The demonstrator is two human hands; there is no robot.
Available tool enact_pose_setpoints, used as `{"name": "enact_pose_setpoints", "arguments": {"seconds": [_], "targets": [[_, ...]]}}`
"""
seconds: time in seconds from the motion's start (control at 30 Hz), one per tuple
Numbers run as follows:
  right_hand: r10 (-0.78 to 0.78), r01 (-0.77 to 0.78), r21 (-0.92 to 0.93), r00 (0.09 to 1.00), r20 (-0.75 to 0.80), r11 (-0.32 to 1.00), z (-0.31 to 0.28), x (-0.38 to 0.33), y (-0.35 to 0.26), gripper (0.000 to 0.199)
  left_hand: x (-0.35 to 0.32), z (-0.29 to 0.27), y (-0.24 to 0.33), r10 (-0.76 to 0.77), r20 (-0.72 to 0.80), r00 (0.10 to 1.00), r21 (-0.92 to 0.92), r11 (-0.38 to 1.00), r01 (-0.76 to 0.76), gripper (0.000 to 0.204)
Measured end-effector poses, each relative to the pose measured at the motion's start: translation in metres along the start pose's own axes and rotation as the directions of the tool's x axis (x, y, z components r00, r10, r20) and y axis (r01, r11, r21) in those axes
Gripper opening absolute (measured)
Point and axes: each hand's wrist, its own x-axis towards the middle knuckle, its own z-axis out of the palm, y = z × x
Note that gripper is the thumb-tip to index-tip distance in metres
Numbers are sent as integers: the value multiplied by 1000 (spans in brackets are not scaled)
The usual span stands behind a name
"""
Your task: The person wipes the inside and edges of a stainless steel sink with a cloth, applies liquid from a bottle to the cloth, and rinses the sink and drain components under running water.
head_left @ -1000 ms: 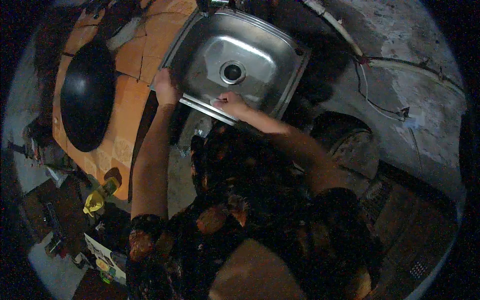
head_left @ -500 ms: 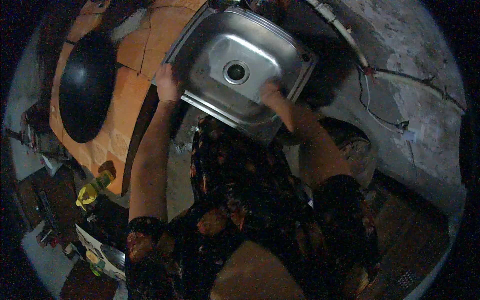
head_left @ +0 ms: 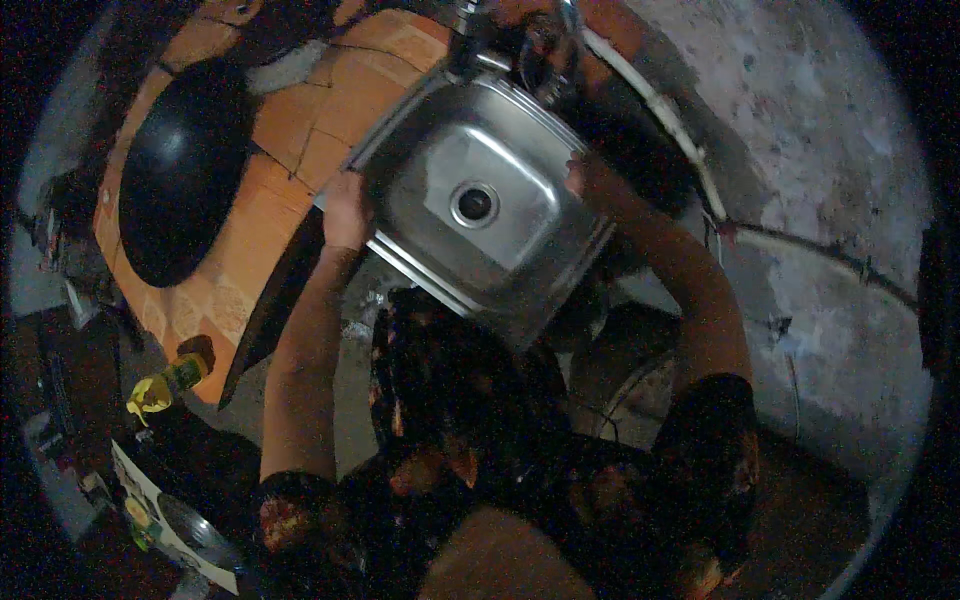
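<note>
Steel sink (head_left: pixel 500 160): rectangular, single bowl, shiny, central round drain, tilted. Located far centre, right of the orange tiled counter (head_left: pixel 250 230). Left hand (head_left: pixel 345 210) grips its left rim; right hand (head_left: pixel 585 178) grips its right rim.

Rough kitchen: steel sink (head_left: pixel 475 205), wok (head_left: pixel 180 180)

Your left hand (head_left: pixel 345 212) covers part of the steel sink's (head_left: pixel 520 260) left rim, so your fingertips there are hidden. Your right hand (head_left: pixel 585 178) sits at the sink's far right rim in deep shadow; you cannot tell how it grips. The tap fittings (head_left: pixel 520 40) behind the sink are cut off by the picture's upper edge. Below the sink, the space is too dark to read.
</note>
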Motion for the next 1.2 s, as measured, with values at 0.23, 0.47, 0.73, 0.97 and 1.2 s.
{"name": "enact_pose_setpoints", "arguments": {"seconds": [0.23,0.47,0.73,0.97,1.2], "targets": [[360,-190,373,810,-463,908,-84,116,52,28,8,-5,16,144,-31,989,80,987,-141,24],[81,-112,-13,783,-617,994,-21,58,64,17,23,-8,29,250,-68,966,132,962,-240,22],[722,-490,579,635,-275,652,58,58,8,15,19,-4,16,216,-25,976,40,976,-215,24],[934,767,581,65,352,-273,-79,235,-18,8,21,-1,12,172,18,985,47,984,-173,22],[896,448,889,350,-274,96,-135,208,-140,17,15,-3,4,152,-25,988,-14,988,-152,18]]}}
